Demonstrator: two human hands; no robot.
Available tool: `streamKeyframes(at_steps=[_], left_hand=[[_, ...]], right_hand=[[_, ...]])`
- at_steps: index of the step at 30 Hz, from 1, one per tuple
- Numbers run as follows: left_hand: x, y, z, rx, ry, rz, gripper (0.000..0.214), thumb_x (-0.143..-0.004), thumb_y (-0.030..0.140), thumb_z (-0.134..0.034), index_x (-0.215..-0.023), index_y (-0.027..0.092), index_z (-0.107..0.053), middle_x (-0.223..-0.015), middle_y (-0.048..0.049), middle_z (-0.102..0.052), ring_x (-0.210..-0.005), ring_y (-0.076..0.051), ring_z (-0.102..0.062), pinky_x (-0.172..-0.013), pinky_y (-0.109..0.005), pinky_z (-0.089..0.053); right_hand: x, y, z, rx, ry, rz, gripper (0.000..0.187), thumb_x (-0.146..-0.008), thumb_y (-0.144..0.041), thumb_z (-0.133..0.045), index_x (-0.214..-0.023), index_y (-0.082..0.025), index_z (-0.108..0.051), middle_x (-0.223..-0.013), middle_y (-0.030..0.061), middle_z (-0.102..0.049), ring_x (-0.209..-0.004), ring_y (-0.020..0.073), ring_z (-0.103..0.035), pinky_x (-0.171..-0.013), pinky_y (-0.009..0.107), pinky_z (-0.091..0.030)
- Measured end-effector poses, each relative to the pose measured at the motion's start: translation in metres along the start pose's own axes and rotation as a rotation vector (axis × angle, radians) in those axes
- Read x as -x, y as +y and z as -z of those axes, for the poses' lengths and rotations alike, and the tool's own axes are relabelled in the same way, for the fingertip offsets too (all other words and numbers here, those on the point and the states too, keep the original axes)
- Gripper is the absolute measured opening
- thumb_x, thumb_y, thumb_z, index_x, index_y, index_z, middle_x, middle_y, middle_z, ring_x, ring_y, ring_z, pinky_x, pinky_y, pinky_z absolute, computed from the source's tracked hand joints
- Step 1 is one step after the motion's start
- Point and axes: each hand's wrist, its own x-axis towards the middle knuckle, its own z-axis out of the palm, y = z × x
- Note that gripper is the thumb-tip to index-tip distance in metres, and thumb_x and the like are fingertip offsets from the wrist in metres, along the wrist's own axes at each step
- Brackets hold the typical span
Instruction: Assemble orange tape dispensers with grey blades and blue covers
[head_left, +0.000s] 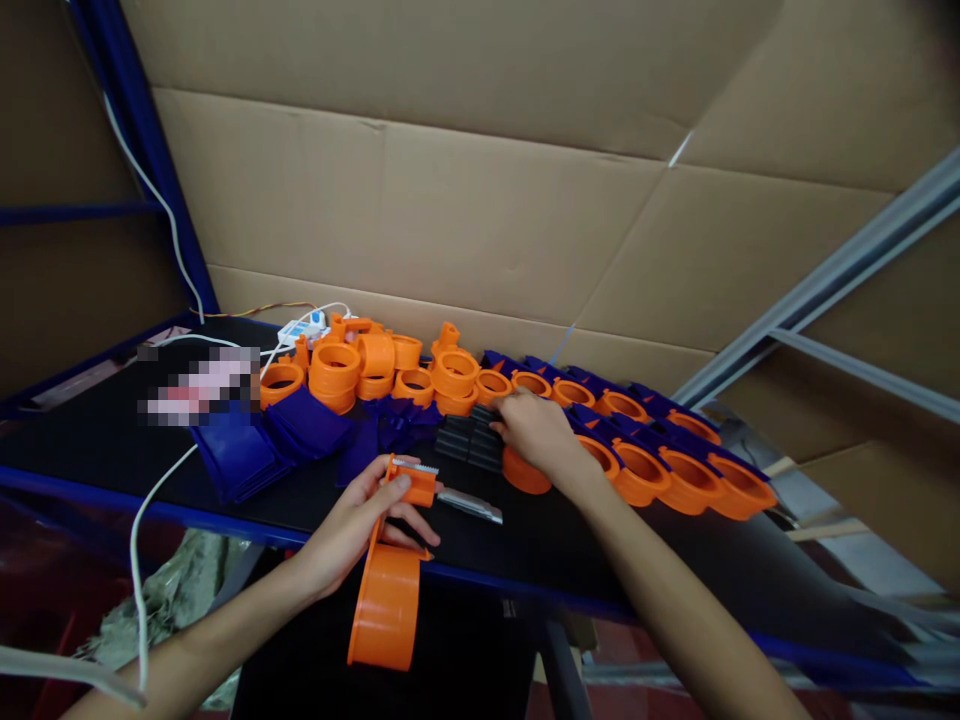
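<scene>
My left hand point(375, 505) grips an orange tape dispenser frame point(386, 605) near the table's front edge. A serrated metal blade point(416, 467) sits across its upper end, and the round hub hangs downward. On the table just right of that hand lies a pile of metal blades point(471, 506). My right hand point(536, 425) reaches over a stack of black ribbed pieces point(469, 440), its fingers closed on one at the right end of the stack. Partly under that hand stands an orange ring part point(526, 472).
Several orange dispenser frames point(334, 375) are heaped at the back. Rows of orange rings with dark blue flaps point(637, 470) stand at right. Blue sheets point(240, 455) lie at left. A white power strip point(304, 328), cables and a cardboard wall point(450, 220) are behind.
</scene>
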Motion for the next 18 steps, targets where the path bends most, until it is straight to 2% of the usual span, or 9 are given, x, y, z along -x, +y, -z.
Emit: streamKeyframes(at_steps=[4,10,16,18], left_hand=[[-0.001,0.000,0.001,-0.008,-0.001,0.004,0.043,-0.092,0.043,-0.060,-0.126,0.020,-0.049,-0.106,-0.0149,-0.074,-0.074,-0.024,-0.075,-0.068,-0.039,-0.061],[-0.002,0.000,0.000,-0.011,-0.001,-0.012,0.037,-0.094,0.040,-0.058,-0.123,0.020,-0.049,-0.113,-0.0150,-0.071,-0.073,-0.023,-0.075,-0.067,-0.041,-0.062],[-0.001,-0.001,0.000,0.000,0.022,-0.023,0.035,-0.094,0.038,-0.058,-0.123,0.021,-0.048,-0.124,-0.0168,-0.066,-0.078,-0.024,-0.075,-0.069,-0.041,-0.062],[-0.001,-0.001,0.000,-0.001,0.035,-0.042,0.035,-0.093,0.037,-0.060,-0.122,0.021,-0.049,-0.127,-0.0170,-0.065,-0.081,-0.024,-0.075,-0.072,-0.042,-0.062]], right_hand=[[-0.004,0.001,-0.010,0.013,-0.012,0.002,0.014,-0.087,-0.018,-0.063,-0.098,-0.016,-0.071,-0.099,0.0162,-0.070,-0.099,0.0300,-0.065,-0.072,0.033,-0.050],[-0.009,0.003,-0.016,-0.014,0.003,0.002,0.012,-0.084,-0.014,-0.063,-0.093,-0.014,-0.071,-0.097,0.0169,-0.071,-0.104,0.0305,-0.063,-0.074,0.032,-0.050],[0.002,0.010,-0.002,-0.133,0.055,0.057,0.016,-0.087,-0.021,-0.066,-0.102,-0.019,-0.071,-0.105,0.0098,-0.071,-0.102,0.0243,-0.063,-0.079,0.031,-0.049],[0.013,0.008,0.007,-0.282,0.093,0.119,0.018,-0.088,-0.026,-0.068,-0.106,-0.021,-0.071,-0.104,0.0068,-0.071,-0.095,0.0202,-0.064,-0.079,0.029,-0.050]])
